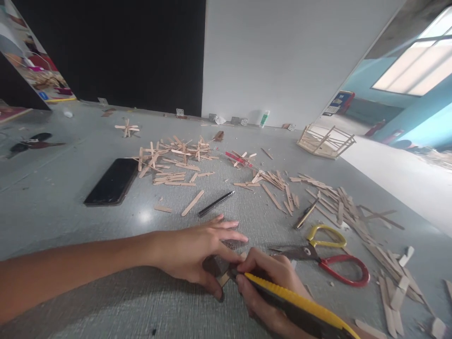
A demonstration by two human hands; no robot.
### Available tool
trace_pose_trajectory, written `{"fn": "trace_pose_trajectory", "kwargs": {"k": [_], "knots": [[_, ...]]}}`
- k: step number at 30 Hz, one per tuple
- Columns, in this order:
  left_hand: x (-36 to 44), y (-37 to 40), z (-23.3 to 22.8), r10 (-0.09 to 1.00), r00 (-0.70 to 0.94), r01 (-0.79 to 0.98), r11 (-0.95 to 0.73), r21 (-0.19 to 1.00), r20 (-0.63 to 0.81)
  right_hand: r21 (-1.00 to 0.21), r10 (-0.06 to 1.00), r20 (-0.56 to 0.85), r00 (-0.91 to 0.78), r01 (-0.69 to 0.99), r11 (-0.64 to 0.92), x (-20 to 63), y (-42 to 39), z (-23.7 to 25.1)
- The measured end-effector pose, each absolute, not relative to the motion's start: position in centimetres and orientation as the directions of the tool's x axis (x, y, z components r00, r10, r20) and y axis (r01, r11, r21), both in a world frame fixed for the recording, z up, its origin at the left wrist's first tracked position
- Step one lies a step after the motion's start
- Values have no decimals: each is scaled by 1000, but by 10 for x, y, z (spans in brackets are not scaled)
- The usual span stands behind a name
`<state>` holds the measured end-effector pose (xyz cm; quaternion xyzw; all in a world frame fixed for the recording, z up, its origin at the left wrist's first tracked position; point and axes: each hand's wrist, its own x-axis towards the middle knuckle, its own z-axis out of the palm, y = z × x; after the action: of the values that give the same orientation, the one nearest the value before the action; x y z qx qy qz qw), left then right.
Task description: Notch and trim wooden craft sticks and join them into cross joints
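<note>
My right hand [270, 278] is wrapped round a yellow-and-black utility knife [300, 301], its front end pointing left and down at a small wooden craft stick [223, 279] on the table. Across from it, my left hand [203, 249] lies low on the tabletop, thumb and index finger holding the stick while the other fingers stretch out. The knife tip meets the stick between the two hands; my fingers partly hide that spot. Just right of my right hand are scissors [316, 254] with one yellow and one red handle. A black pen [216, 203] lies beyond my left fingers.
A phone [112, 182] lies at left. Loose craft sticks [169, 178] are scattered across the middle, with more sticks [384, 263] at right. A small cutter [307, 213] lies behind the scissors. A stick-built frame [326, 142] stands far right, a glue tube [264, 118] by the back panel.
</note>
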<state>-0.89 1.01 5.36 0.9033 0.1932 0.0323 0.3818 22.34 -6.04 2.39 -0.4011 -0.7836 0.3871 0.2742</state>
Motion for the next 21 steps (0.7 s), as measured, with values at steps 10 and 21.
{"fn": "trace_pose_trajectory", "kwargs": {"k": [10, 21], "knots": [[-9, 5, 50, 426, 904, 319, -625, 712, -32, -723, 834, 181, -521, 505, 472, 218, -59, 29], [-8, 1, 50, 423, 905, 319, -586, 745, -54, -682, 842, 199, -501, 547, 486, 211, -57, 28]]}}
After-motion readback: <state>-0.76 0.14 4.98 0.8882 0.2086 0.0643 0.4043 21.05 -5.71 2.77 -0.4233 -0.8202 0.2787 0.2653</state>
